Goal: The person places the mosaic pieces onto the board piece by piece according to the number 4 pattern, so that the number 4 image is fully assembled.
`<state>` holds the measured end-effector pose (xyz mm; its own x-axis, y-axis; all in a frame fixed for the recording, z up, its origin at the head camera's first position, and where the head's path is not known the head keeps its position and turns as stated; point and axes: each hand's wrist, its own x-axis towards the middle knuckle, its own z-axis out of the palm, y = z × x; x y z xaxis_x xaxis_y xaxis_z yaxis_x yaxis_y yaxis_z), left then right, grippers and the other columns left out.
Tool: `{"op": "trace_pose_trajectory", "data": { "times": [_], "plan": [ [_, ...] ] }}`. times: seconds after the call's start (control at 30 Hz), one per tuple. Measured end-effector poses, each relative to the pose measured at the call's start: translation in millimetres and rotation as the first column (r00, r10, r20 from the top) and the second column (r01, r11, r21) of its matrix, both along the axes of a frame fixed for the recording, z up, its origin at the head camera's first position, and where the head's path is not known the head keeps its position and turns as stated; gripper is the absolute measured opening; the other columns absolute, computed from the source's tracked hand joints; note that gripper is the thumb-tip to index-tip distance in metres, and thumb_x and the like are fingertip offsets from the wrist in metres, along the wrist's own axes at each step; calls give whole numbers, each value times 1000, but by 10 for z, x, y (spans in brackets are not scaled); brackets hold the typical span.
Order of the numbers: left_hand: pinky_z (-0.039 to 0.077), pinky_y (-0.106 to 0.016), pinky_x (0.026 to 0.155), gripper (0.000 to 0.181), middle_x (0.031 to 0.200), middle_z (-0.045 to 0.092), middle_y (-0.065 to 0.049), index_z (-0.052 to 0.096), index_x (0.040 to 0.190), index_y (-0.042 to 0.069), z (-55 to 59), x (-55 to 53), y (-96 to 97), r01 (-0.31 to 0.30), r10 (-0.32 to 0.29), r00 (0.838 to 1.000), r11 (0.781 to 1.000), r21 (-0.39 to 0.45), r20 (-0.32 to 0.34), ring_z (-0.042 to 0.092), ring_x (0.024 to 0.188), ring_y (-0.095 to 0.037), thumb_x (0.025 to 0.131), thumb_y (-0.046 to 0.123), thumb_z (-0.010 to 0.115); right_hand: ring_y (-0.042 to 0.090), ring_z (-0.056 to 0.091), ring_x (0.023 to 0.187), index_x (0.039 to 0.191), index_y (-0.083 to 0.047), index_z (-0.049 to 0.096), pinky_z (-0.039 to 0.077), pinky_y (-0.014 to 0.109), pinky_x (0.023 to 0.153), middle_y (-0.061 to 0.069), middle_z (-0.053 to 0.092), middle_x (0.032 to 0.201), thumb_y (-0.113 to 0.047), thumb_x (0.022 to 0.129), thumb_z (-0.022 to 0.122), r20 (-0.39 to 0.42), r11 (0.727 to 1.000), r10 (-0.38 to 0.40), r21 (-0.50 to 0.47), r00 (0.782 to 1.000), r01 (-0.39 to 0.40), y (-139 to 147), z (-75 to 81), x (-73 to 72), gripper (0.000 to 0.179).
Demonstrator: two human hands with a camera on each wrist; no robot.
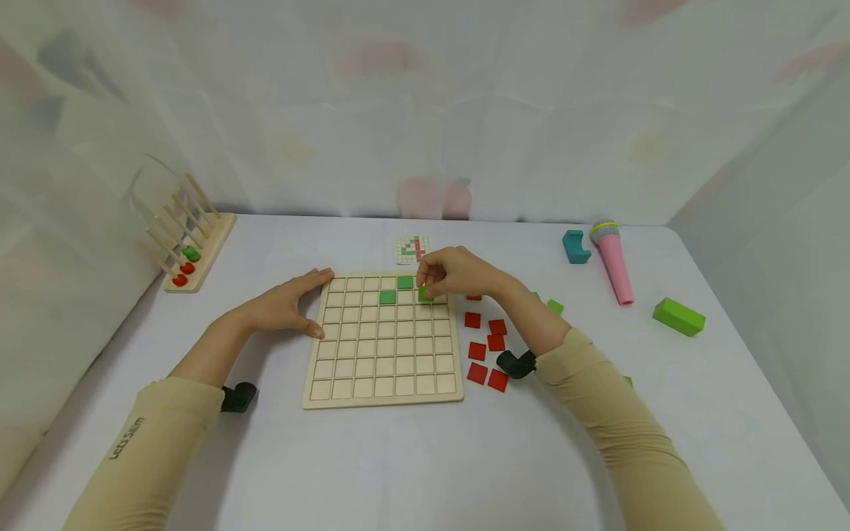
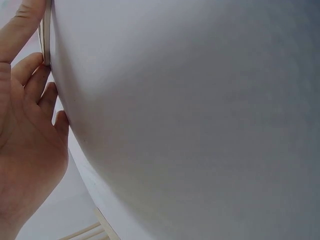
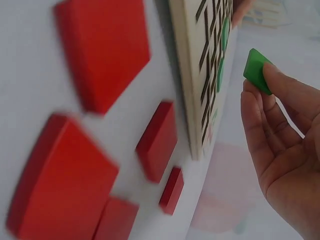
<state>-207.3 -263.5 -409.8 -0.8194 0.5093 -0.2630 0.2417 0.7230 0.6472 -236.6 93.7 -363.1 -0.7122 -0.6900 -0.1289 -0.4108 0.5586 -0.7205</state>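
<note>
A wooden grid board [image 1: 376,346] lies on the table, with one green tile [image 1: 405,282] in its top row and another green tile [image 1: 387,296] in the row below. Over the board's upper right, my right hand [image 1: 461,271] pinches a green square tile [image 3: 256,70] between thumb and fingers; the right wrist view shows it held above the grid. My left hand [image 1: 287,301] rests at the board's left edge with fingers spread, and in the left wrist view its fingertips [image 2: 37,62] touch that edge.
Several red tiles [image 1: 477,351] lie right of the board, and some green tiles [image 1: 555,306] are partly behind the right arm. A small pattern card [image 1: 406,249] sits behind the board. Farther off are a pegged stand [image 1: 211,247], teal block [image 1: 575,248], pink microphone [image 1: 614,265] and green block [image 1: 679,317].
</note>
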Motion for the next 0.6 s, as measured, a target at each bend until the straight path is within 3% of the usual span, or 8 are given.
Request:
{"op": "trace_pose_trajectory", "data": {
  "times": [0.6],
  "plan": [
    [5, -66, 123, 119, 167, 11, -18, 18, 158, 6, 11, 1, 14, -6, 6, 1000, 1000, -6, 0, 1, 155, -44, 68, 38, 89, 15, 65, 85, 97, -9, 71, 56, 22, 77, 5, 69, 90, -8, 88, 72, 43, 996, 21, -82, 999, -17, -545, -1, 40, 9]
  ]
}}
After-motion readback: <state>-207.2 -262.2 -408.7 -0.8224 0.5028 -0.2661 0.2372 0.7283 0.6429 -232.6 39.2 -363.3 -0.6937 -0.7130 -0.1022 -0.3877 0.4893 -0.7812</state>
